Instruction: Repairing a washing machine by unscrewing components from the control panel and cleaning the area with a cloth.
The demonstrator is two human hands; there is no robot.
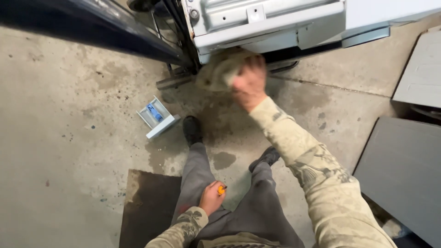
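Observation:
My right hand (249, 81) is stretched forward and grips a crumpled beige rag (219, 71), pressed against the lower edge of a white metal appliance (271, 23); the hand is motion-blurred. Down by my thigh, my left hand (212, 196) rests closed around a small orange object (222, 188), of which only the tip shows. Both arms wear patterned tan sleeves. My grey trousers and black shoes (191, 129) are below the appliance.
A white detergent drawer with a blue insert (156, 117) lies on the stained concrete floor at left. A dark mat (149, 206) is under my left knee. Grey panels (404, 170) lie at right. A dark blue panel (92, 25) runs across the upper left.

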